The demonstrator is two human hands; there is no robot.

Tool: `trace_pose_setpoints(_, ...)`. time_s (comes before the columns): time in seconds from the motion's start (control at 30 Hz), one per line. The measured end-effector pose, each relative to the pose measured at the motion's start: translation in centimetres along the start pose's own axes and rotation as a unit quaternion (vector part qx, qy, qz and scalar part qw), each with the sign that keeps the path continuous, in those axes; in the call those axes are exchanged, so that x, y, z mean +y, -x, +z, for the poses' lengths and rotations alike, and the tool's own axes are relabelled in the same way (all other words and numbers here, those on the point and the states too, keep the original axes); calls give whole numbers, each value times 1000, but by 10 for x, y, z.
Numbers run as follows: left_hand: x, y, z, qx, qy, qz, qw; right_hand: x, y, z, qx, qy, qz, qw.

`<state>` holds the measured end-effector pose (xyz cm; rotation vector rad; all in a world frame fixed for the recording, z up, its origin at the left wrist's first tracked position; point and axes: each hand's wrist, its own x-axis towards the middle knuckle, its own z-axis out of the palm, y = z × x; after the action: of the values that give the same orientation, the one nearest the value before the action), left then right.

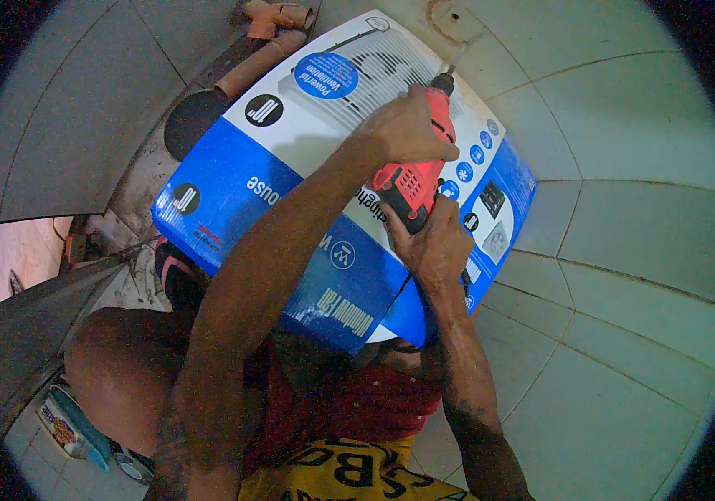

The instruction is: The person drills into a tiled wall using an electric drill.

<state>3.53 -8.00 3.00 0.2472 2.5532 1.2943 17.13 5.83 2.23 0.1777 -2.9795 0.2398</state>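
Note:
Both my hands are on a red power drill (433,125), which slants up and away from me. My left hand (403,129) is wrapped over the front of its body, behind the black chuck. My right hand (439,246) grips its near, black end. The drill's bit points at the tiled wall (533,50), close to a small dark hole (455,16) ringed by brownish, chipped tile. I cannot tell whether the tip touches the wall. Beneath the drill lies a large blue and white fan box (291,159), tilted against my lap.
Orange-brown pipe fittings (274,18) stand in the far left corner beside a dark round object (195,123). Tiled walls close in on both sides. At lower left, a small printed pack (65,426) lies on the floor by my leg.

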Motion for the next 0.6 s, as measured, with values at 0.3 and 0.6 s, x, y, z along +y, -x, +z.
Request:
trace_pose_setpoints(0.3,0,0,0,2,5,-2,1000,-3,-1,-2,-16,8,11,1000)
trace_pose_setpoints(0.6,-2,-2,2,4,-5,-2,1000,-2,-1,-2,-18,6,11,1000)
